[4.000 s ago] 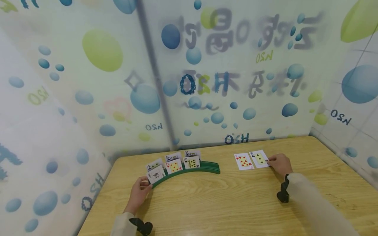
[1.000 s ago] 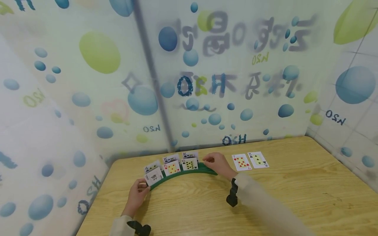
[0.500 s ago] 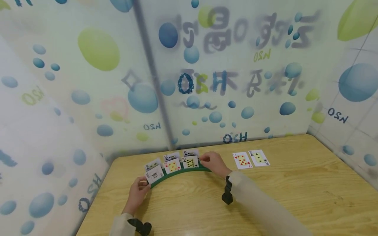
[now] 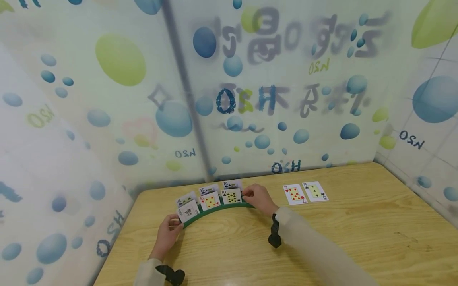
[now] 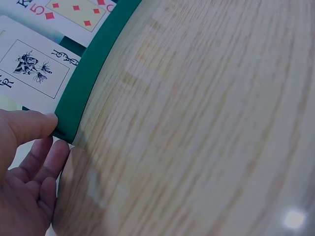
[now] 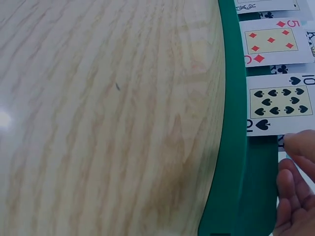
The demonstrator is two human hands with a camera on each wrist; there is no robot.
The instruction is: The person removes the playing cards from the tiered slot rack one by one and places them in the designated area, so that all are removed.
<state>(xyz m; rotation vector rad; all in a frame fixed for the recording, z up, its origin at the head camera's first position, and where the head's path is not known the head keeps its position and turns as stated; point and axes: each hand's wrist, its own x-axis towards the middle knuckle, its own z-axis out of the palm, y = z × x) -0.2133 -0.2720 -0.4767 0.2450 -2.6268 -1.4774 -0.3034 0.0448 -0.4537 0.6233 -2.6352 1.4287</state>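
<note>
A curved green card holder [image 4: 214, 209] stands on the wooden table with two rows of playing cards. Its front row has a joker [image 5: 34, 69], a five of diamonds [image 6: 270, 42] and a ten of spades [image 6: 280, 103]. Behind them show a black four [image 4: 186, 198] and two kings. My left hand [image 4: 168, 232] grips the holder's left end, thumb [image 5: 42, 123] on the green edge and fingers curled below. My right hand [image 4: 260, 199] pinches the side edge of the king [image 4: 231, 184] behind the ten, with the thumb [image 6: 300, 143] at its corner.
A seven of hearts [image 4: 295, 194] and a black three [image 4: 315, 191] lie face up on the table [image 4: 322, 238], right of the holder. A patterned curtain [image 4: 247, 151] hangs behind the table's back edge.
My right hand has left the black three and moved left to the holder's right part, ending at the king behind the ten. The left hand stays at the holder's left end.
</note>
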